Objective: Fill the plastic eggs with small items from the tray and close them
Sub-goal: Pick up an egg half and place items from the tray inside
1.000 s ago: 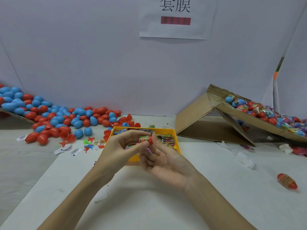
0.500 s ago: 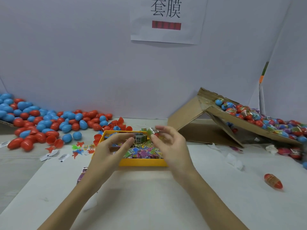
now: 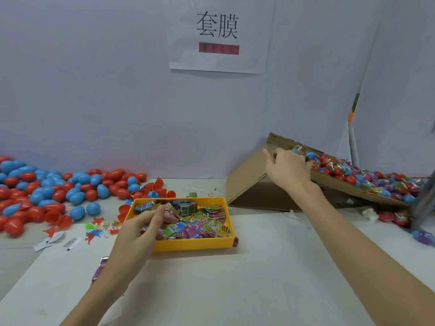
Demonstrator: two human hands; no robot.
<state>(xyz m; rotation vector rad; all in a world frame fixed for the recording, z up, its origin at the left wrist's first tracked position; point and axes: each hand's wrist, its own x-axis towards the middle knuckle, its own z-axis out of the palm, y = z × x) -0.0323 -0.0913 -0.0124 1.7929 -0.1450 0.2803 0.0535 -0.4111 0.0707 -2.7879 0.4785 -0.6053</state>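
The right hand (image 3: 288, 169) is stretched far out to the upper end of the sloping cardboard chute (image 3: 334, 184), where a wrapped egg (image 3: 297, 150) shows just past the knuckles; the fingers are curled over it, but the back of the hand hides whether they grip the egg or have let it go, so I cannot tell. If it is released at the very top edge, it may roll off the side flap of the cardboard rather than down among the finished eggs (image 3: 367, 177), or knock others toward the low end, where a few already lie off the chute on the worktop (image 3: 235, 278). The left hand (image 3: 143, 228) is lowered into the yellow tray (image 3: 195, 244), palm down, with thumb and forefinger pinching a small printed packet (image 3: 170, 208) near the tray's back left part. Since the gaze appears turned toward the chute, that pinch could pick up 2 stuck packets or drop the one held. The tray holds many such packets and sits in the middle of the worktop, while the unfilled red and blue eggs (image 3: 58, 189) lie heaped well to the left, with open red halves (image 3: 56, 218) just beside the tray. Both forearms are bare, the right nearly straight, the left bent inward.
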